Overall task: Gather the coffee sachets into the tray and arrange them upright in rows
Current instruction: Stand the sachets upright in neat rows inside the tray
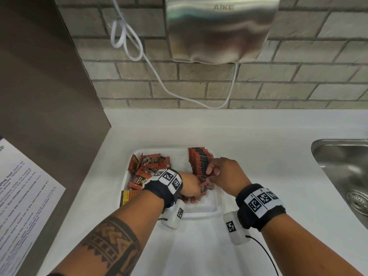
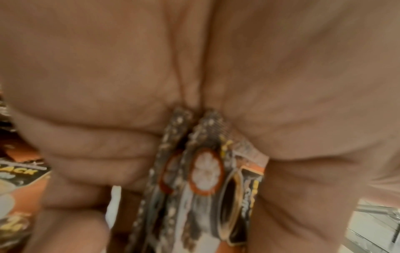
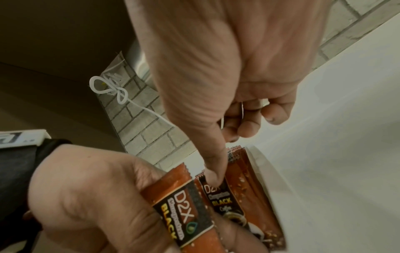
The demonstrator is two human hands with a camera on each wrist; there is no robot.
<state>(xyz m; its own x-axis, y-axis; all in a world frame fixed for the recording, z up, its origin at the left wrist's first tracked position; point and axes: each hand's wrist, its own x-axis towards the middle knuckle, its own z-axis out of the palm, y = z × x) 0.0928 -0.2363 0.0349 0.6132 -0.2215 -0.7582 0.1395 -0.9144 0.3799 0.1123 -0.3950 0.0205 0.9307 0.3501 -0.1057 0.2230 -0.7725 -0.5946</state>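
A white tray (image 1: pixel 201 215) sits on the white counter. Loose orange-black coffee sachets (image 1: pixel 147 168) are piled in its left half. Along its right side stands an upright row of sachets (image 1: pixel 199 158). My left hand (image 1: pixel 199 193) grips a few sachets (image 1: pixel 203 188) just in front of the row; the left wrist view shows these sachets (image 2: pixel 205 174) pinched in the closed fingers (image 2: pixel 97 145). My right hand (image 1: pixel 213 171) holds the row's near end: its thumb (image 3: pixel 212 162) presses the front sachet (image 3: pixel 229 202) and its fingers curl over the tops. One sachet (image 1: pixel 127 196) lies at the tray's near-left rim.
A steel sink (image 1: pixel 342 166) is set in the counter at the right. A metal hand dryer (image 1: pixel 219 28) and its white cable (image 1: pixel 159 80) hang on the brick wall behind. A grey panel (image 1: pixel 49 96) with a paper notice (image 1: pixel 23 186) closes the left side.
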